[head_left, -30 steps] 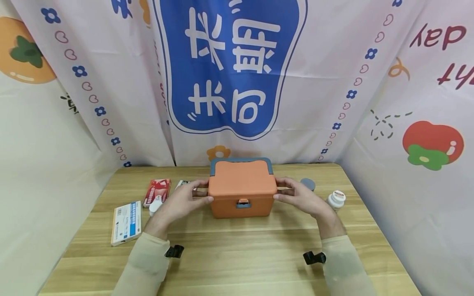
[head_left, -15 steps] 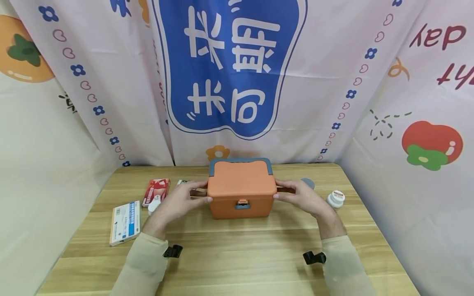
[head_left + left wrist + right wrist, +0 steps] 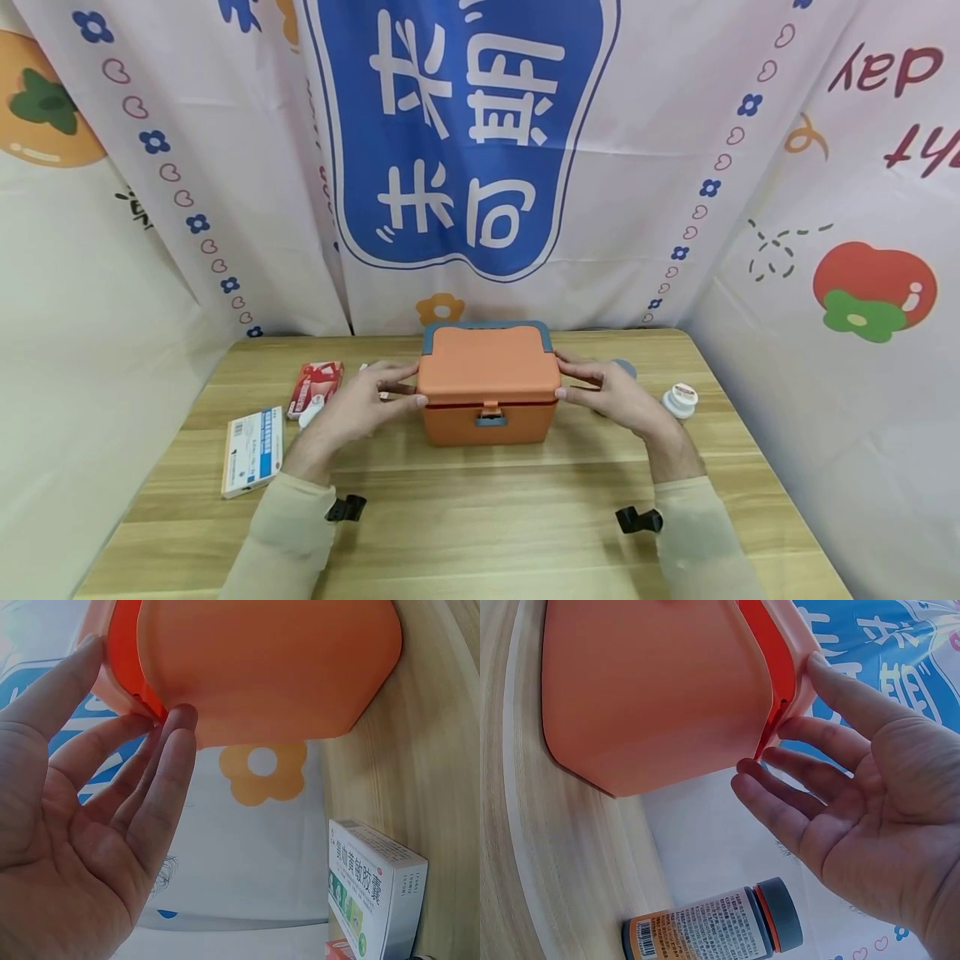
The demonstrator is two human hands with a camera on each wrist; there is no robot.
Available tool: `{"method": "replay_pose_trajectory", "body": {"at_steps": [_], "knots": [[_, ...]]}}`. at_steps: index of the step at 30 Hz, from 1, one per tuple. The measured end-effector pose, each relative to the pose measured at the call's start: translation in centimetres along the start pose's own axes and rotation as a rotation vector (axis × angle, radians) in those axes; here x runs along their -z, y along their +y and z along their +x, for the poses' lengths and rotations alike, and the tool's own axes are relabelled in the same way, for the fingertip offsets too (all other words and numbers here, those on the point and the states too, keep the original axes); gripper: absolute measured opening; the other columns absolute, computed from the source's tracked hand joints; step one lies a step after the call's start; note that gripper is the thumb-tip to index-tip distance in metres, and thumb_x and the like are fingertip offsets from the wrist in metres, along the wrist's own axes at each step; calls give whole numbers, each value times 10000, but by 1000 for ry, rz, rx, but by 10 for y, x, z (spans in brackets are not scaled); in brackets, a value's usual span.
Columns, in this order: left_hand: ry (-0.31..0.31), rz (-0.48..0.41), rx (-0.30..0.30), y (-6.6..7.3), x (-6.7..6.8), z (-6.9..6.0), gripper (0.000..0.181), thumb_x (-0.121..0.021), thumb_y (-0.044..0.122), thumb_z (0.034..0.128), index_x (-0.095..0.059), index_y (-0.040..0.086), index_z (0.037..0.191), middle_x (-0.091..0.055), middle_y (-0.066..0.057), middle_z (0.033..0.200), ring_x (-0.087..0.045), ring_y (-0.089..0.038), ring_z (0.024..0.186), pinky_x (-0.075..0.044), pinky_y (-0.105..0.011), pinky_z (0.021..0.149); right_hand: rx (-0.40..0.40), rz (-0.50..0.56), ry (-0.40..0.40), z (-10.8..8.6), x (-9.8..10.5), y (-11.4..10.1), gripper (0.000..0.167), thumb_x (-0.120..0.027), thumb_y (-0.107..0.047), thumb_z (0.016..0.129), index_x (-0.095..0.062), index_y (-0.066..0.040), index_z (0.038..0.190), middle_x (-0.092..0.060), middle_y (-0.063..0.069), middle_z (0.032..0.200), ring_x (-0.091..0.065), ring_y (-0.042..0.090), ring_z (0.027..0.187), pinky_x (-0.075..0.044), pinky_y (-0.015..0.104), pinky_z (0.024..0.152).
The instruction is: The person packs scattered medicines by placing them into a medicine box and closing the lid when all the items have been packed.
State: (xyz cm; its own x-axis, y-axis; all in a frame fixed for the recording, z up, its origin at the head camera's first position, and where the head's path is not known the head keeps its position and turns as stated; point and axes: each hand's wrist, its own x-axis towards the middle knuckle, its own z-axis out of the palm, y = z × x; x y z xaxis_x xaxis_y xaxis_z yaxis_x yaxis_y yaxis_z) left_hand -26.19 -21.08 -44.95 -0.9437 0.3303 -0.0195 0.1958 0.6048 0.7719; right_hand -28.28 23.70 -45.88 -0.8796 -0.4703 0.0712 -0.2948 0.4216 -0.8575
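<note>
In the head view, an orange storage box [image 3: 450, 425] stands at the back of the table, its orange lid [image 3: 487, 362] trimmed in grey-blue. A narrow red gap shows under the lid's front edge, above the grey-blue latch [image 3: 491, 420]. My left hand [image 3: 352, 410] holds the lid's left edge, the thumb near the front corner and the fingers farther back. At the right edge, my right hand [image 3: 626, 402] holds the lid the same way. Both wrist views show thumbs on the lid's rim and the red gap widening toward the front. The box's inside is hidden.
Left of the box lie a red carton [image 3: 316, 388], a white-blue carton [image 3: 253, 452], a white bottle [image 3: 309, 412] partly behind my wrist, and a white-green carton [image 3: 375, 892]. To the right stand a white bottle [image 3: 679, 402] and a dark-capped bottle [image 3: 705, 926]. Printed curtains surround the table.
The lid's front edge has risen slightly, exposing a red gap that was not visible before. Both hands have moved up a little with it. The box body stays in place.
</note>
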Motion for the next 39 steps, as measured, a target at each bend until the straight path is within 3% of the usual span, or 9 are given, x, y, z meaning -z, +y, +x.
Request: {"method": "replay_pose_trajectory", "body": {"at_steps": [7,13,18,26,28,30,33,35,39], "knots": [[36,36,-44,2,1,0,717,-842,463,1101,-627,142,1705,-541,-147,1822,-573,-480,1634,-570,-688,1279,15,22,19,0,0,-1,558,-802,-189,1139,-642,-63,1658,-504,114,1846,-475,436,1721,-556,539,1295],[32,31,-15,4,4,-2,714,-827,479,1110,-620,160,1714,-531,-142,1838,-691,-481,1513,-633,-653,1215,13,29,34,0,1,-4,551,-818,-191,1129,-660,-63,1641,-539,113,1820,-509,426,1702,-575,502,1280],[61,62,9,9,6,-4,701,-831,537,1093,-658,212,1689,-568,-119,1817,-639,-488,1572,-590,-705,1247,7,7,53,-1,1,-7,546,-825,-208,1126,-671,-76,1633,-572,104,1790,-536,414,1683,-571,514,1281],[125,88,15,19,7,-9,657,-833,559,1085,-712,231,1641,-660,-122,1734,-602,-487,1615,-521,-770,1287,-9,57,83,-2,1,-12,520,-812,-232,1136,-690,-53,1608,-625,128,1744,-616,357,1607,-588,154,1111],[128,57,22,22,8,-10,650,-835,553,1086,-717,226,1636,-666,-127,1728,-632,-479,1576,-546,-747,1272,-16,76,89,-3,1,-13,519,-809,-231,1138,-690,-47,1608,-637,143,1731,-710,265,1461,-576,114,924],[136,31,20,23,9,-11,644,-842,544,1083,-723,222,1628,-675,-127,1718,-660,-462,1542,-569,-720,1259,-24,93,93,-3,1,-15,509,-799,-229,1144,-694,-47,1608,-659,163,1708,-773,154,1085,-514,135,727],[148,-12,21,26,9,-12,629,-853,524,1081,-733,217,1617,-690,-124,1702,-677,-450,1521,-578,-705,1255,-31,119,97,-3,1,-16,486,-779,-217,1156,-702,-44,1604,-707,212,1643,-511,64,664,-358,205,564],[159,-27,24,27,9,-13,614,-855,518,1082,-744,217,1605,-703,-118,1687,-685,-439,1519,-584,-696,1252,-30,124,103,-3,1,-17,470,-769,-212,1162,-710,-39,1596,-734,236,1597,-371,60,593,-334,219,546],[169,-64,36,30,9,-14,594,-848,518,1088,-757,215,1590,-720,-108,1668,-690,-431,1517,-600,-671,1242,-29,117,121,-5,0,-20,446,-761,-207,1166,-728,-41,1578,-792,243,1472,-380,68,601,-340,227,552]]}}
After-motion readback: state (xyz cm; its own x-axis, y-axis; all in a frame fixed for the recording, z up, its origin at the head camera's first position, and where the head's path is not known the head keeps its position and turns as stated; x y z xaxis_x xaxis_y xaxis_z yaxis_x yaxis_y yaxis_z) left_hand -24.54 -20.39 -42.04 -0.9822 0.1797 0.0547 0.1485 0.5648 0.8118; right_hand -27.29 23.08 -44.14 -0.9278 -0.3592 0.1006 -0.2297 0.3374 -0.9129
